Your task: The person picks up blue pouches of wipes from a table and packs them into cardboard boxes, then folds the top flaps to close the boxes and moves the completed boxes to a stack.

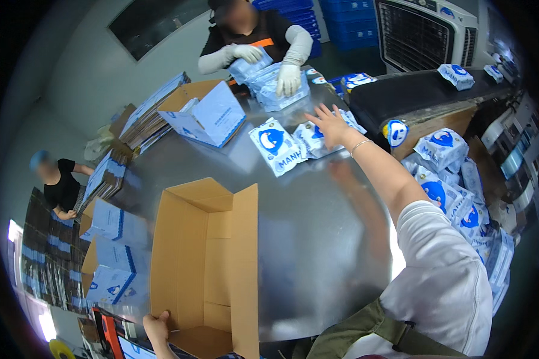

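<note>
An open cardboard carton (193, 251) lies before me on the shiny metal table (314, 251), its bare brown inside turned up. My left hand (156, 330) grips the carton's near left edge, thumb over the rim. Stretched far forward, my right hand (330, 124) has its fingers spread over a white-and-blue soft pack (312, 143) with a whale print; whether the palm touches it I cannot tell. Just left of that, a similar pack (276, 146) lies flat with its print facing up. Another pack (351, 120) is partly hidden behind my right hand.
Across the table a gloved co-worker (260, 49) handles a pile of packs (274, 85). A blue-white carton (206, 114) and flattened cartons (155, 112) stand to the left. On the right runs a conveyor belt (413, 92), with heaped packs (444, 179) below. Two more cartons (112, 269) line the left edge.
</note>
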{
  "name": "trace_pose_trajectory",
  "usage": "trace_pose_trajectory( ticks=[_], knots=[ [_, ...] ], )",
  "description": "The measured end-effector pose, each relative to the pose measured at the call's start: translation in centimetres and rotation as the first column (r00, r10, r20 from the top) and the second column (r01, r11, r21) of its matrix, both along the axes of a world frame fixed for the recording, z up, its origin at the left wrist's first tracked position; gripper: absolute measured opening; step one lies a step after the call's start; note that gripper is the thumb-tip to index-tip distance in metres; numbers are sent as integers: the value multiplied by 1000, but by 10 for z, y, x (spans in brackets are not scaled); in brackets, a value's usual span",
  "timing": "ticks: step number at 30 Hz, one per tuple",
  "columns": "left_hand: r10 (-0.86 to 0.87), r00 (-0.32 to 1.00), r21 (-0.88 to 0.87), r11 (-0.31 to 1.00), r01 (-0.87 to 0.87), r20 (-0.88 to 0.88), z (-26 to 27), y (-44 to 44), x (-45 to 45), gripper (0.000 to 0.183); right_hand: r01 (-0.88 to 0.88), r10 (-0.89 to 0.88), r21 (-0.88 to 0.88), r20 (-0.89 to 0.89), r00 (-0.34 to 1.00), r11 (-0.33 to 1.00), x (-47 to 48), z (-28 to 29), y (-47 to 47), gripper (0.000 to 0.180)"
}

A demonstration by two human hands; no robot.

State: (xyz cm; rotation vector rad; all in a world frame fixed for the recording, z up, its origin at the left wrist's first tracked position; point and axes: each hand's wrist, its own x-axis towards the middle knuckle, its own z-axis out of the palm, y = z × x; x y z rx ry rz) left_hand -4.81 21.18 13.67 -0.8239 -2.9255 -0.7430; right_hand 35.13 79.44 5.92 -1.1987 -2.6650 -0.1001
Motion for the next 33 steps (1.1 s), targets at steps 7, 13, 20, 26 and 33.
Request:
trace_pose_trajectory(
  ticks=[7, 13, 20, 26, 33],
  knots=[
    [40, 999, -44, 998, -39, 17, -6, -2, -6, 31, -44, 47, 19, -221, 974, 999, 6, -20, -99, 68],
    [143, 989, -189, 973, -135, 28, -10, 12, -8, 38, -404, 295, -275, -363, 884, 872, 25, 17, -214, 74],
    [100, 995, -194, 976, -103, -25, 15, 14, 22, 38, -952, -247, -173, -963, 110, 253, -58, 106, -260, 57],
    [178, 984, -55, 983, -176, 28, 9, 12, 13, 39, -584, 219, -747, -657, 722, -317, -212, 87, -352, 29],
    [-111, 979, -167, 983, 82, -169, -6, -1, -14, 32, -935, 852, -243, -399, 339, 259, -140, 42, -420, 37]
  ],
)
